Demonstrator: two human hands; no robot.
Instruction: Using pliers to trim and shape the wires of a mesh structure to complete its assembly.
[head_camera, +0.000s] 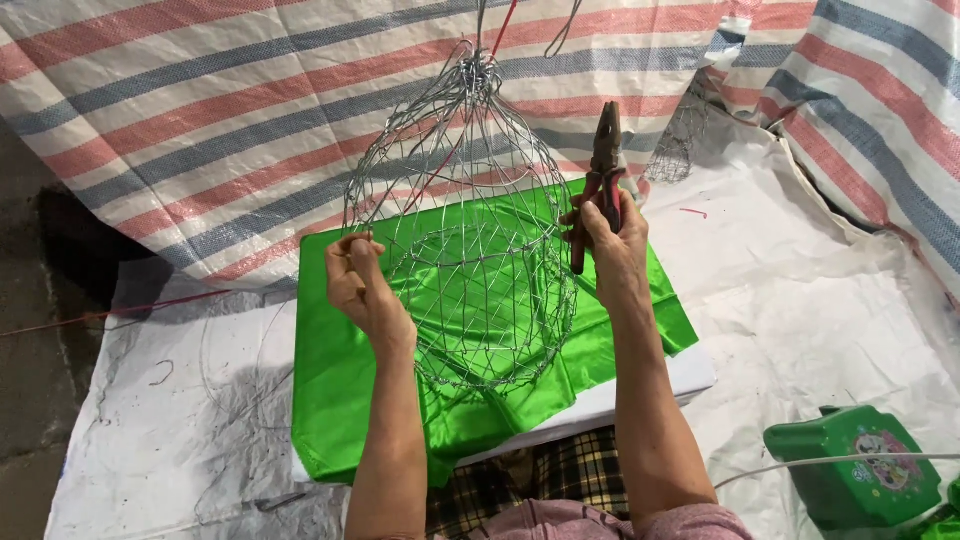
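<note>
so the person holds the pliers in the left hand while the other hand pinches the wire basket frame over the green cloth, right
Not quite. The head view shows the pliers in the right hand, not the left. It is the left hand that pinches the wire basket frame, which hangs over the green cloth.

Hanging wires (495, 20) cut off at top edge, green plastic stool (860, 480) — right side cropped

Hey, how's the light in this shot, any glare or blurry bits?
Head view: even, soft light; the shiny green satin cloth shows bright sheen streaks; the domed silver wire-mesh basket and the red-handled pliers in the right hand look sharp; the left edge falls dark.
</note>
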